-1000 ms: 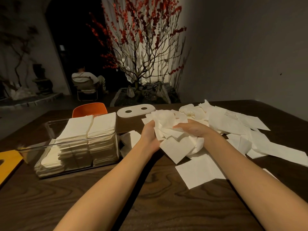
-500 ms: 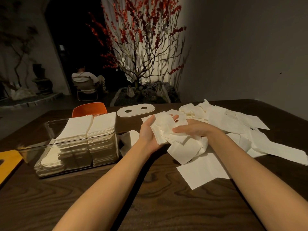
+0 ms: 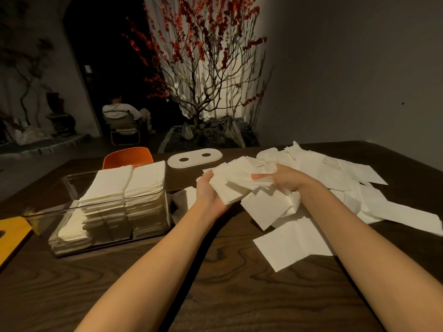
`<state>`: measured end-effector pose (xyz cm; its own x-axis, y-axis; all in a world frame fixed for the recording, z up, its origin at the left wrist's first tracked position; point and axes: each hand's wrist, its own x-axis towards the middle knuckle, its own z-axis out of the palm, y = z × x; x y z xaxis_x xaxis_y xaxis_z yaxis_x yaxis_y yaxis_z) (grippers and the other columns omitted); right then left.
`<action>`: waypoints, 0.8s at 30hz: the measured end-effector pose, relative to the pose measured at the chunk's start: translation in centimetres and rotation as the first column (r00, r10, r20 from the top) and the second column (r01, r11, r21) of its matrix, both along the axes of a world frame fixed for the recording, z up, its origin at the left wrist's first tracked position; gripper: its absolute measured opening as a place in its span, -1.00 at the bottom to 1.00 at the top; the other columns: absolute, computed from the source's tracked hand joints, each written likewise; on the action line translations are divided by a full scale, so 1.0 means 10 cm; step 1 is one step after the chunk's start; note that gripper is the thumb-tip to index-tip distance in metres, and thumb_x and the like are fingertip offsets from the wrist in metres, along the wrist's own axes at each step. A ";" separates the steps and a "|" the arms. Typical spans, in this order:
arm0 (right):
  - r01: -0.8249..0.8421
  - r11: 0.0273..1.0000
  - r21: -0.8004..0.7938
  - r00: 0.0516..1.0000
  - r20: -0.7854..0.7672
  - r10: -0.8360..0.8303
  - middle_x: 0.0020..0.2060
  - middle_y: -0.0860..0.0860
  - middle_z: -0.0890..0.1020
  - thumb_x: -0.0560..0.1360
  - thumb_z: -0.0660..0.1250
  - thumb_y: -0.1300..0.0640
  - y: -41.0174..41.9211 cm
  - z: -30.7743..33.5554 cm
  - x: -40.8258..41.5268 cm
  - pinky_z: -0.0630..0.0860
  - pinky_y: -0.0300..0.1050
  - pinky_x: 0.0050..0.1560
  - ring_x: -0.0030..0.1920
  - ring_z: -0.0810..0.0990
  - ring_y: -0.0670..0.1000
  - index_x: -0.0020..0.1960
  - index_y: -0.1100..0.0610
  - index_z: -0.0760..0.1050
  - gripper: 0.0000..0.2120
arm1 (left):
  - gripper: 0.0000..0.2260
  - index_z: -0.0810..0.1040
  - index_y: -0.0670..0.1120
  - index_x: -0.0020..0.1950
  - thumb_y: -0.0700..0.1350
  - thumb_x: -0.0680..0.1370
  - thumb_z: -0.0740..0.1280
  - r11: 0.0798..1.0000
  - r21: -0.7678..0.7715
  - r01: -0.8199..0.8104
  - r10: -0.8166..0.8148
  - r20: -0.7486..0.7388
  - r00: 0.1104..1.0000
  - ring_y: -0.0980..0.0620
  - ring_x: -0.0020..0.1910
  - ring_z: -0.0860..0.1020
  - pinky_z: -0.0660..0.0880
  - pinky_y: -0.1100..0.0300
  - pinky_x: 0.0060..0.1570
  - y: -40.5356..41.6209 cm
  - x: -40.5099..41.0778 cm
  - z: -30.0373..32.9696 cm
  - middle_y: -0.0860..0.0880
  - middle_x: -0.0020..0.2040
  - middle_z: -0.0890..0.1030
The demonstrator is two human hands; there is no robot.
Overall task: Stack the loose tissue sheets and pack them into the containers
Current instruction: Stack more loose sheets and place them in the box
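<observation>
Along the table's (image 3: 215, 295) far edge I see a white two-hole lid (image 3: 194, 158); a clear container (image 3: 153, 212) packed with stacked tissues sits toward the left edge. Loose sheets (image 3: 335, 188) cover the right side, bare wood nearer me. My left hand (image 3: 209, 192) cradles a tissue bundle (image 3: 236, 182) from below, fingers curled; my right hand (image 3: 287, 180) clasps it from above.

The flat yellow board (image 3: 10, 238) at the dark wooden table's (image 3: 215, 295) left edge is cut off by the frame. The white tissue bundle (image 3: 236, 185) hides the left hand's (image 3: 211, 195) fingers.
</observation>
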<state>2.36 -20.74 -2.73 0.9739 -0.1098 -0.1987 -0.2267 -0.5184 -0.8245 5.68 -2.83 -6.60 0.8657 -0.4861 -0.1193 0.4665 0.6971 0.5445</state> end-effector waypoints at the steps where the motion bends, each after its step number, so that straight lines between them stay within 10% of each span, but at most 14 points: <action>1: 0.011 0.999 0.044 1.000 0.015 -0.011 0.05 0.08 0.60 0.39 0.42 -0.20 0.00 0.01 0.00 0.51 0.03 0.09 0.06 0.57 0.10 0.30 -0.01 0.38 -0.44 | -0.64 0.41 -0.15 0.33 0.00 0.63 0.07 1.000 0.003 0.014 -0.014 -0.007 1.000 -0.31 0.36 0.40 0.24 -0.23 0.39 0.00 0.02 -0.02 -0.27 0.36 0.46; 11: 0.037 0.999 0.005 0.998 0.049 -0.037 0.20 0.07 0.54 0.44 0.39 -0.20 0.26 -0.06 0.03 0.45 -0.05 0.08 0.09 0.51 0.03 0.32 0.02 0.38 -0.45 | -0.32 0.50 -0.12 0.21 0.43 0.48 0.08 0.997 0.066 0.041 -0.043 0.028 0.999 -0.26 0.24 0.50 0.38 -0.14 0.26 -0.17 -0.22 0.11 -0.22 0.23 0.57; 24: 0.137 0.978 -0.159 0.986 0.113 -0.119 0.32 0.08 0.46 0.56 0.21 -0.20 0.18 0.01 -0.01 0.40 -0.07 0.03 0.13 0.46 0.03 0.45 0.07 0.24 -0.43 | -0.74 0.44 -0.25 0.16 -0.09 0.59 0.18 0.999 -0.040 -0.030 0.027 -0.050 0.998 -0.14 0.08 0.54 0.34 -0.11 0.33 0.09 -0.08 0.13 -0.22 0.03 0.59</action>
